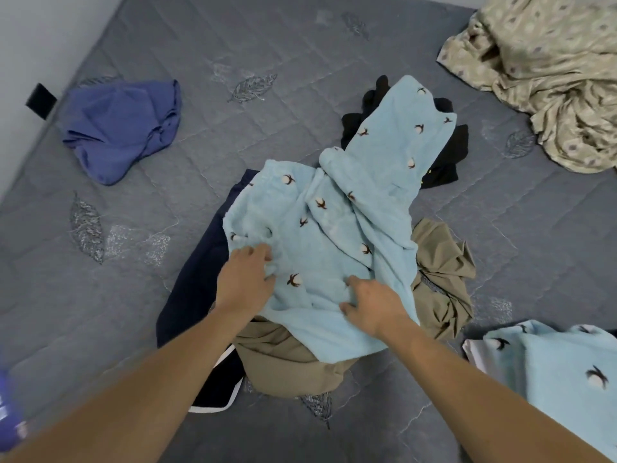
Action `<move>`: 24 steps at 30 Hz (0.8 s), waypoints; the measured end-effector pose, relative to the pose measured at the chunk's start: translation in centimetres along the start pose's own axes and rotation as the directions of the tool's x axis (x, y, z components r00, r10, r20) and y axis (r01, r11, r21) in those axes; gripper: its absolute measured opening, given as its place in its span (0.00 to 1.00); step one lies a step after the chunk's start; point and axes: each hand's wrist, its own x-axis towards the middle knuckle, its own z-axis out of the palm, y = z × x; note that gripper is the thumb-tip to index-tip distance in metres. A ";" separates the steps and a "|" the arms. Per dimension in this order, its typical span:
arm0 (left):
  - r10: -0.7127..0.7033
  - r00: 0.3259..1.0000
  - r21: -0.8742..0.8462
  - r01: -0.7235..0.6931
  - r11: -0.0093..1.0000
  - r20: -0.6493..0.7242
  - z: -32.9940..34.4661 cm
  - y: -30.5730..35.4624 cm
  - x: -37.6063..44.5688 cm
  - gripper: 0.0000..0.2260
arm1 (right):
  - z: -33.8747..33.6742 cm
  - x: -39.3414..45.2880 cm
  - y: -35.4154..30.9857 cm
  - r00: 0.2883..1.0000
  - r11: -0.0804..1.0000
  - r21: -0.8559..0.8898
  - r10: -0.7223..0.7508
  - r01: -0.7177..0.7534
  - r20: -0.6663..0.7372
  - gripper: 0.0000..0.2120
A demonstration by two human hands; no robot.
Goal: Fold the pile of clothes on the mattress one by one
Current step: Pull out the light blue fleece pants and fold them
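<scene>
At the centre of the grey quilted mattress (300, 61) sits the pile of clothes (334, 279), and both your hands are on its top layer, a light blue fleece garment (350, 212) printed with small cotton bolls. Your left hand (245, 279) lies at the fleece's 8 o'clock edge, its fingers (257, 253) curled into the cloth and bunching it. Your right hand (374, 305) presses at the fleece's 6 o'clock edge, fingers (354, 282) bent and pinching a fold. Under the fleece, a navy garment (197, 279) shows at 9 o'clock, a khaki garment (444, 279) at 4 o'clock, and a black garment (447, 155) at 1 o'clock. Well apart from the pile, a crumpled blue garment (123, 128) lies at 10 o'clock, a beige patterned sheet (551, 78) at 2 o'clock, and a second light blue fleece piece (551, 369) at 4 o'clock.
</scene>
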 end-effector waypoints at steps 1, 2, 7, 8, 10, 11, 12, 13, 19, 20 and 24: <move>-0.017 1.000 -0.012 0.017 1.000 0.006 -0.1 -0.6 -1.3 0.12 | -0.5 0.0 -0.5 1.000 1.000 -0.009 0.000 -0.001 -0.010 0.22; -0.032 0.999 -0.006 0.032 0.999 0.002 -0.2 -1.3 -2.5 0.12 | -1.3 0.2 -1.2 0.999 1.000 -0.016 -0.015 0.015 -0.045 0.21; -0.137 0.988 -0.122 0.127 0.984 -0.076 -0.7 -4.0 -4.5 0.15 | -5.3 4.5 -7.2 0.951 0.965 0.018 -0.256 0.263 -0.173 0.24; -0.165 0.982 -0.178 0.147 0.973 -0.090 -0.9 -4.3 -4.4 0.17 | -5.6 5.6 -8.8 0.926 0.940 0.011 -0.333 0.340 -0.177 0.26; -0.211 0.971 -0.283 0.174 0.943 -0.109 -1.5 -4.7 -3.7 0.18 | -5.8 7.6 -11.5 0.864 0.884 -0.059 -0.466 0.464 -0.192 0.30; -0.234 0.966 -0.339 0.183 0.923 -0.115 -1.6 -5.1 -3.3 0.18 | -5.7 8.6 -12.9 0.841 0.863 -0.085 -0.505 0.498 -0.193 0.32; -0.250 0.961 -0.404 0.183 0.896 -0.118 -1.7 -5.5 -3.0 0.17 | -5.5 9.6 -13.9 0.831 0.851 -0.103 -0.525 0.515 -0.185 0.34; -0.261 0.958 -0.480 0.175 0.859 -0.118 -1.6 -5.8 -2.6 0.17 | -5.4 10.5 -14.8 0.828 0.844 -0.130 -0.535 0.520 -0.166 0.34; -0.301 0.953 -0.876 0.123 0.466 -0.025 -2.7 -6.9 -0.9 0.28 | -5.5 14.8 -16.3 0.836 0.815 -0.274 -0.545 0.510 -0.065 0.28; -0.283 0.959 -0.889 0.129 0.440 0.000 -3.1 -7.1 -0.7 0.32 | -5.4 15.0 -16.7 0.823 0.804 -0.266 -0.565 0.533 -0.060 0.25; -0.273 0.959 -0.837 0.215 0.503 0.082 -5.2 -6.9 1.2 0.32 | -5.6 14.6 -18.1 0.782 0.748 -0.314 -0.623 0.585 -0.027 0.15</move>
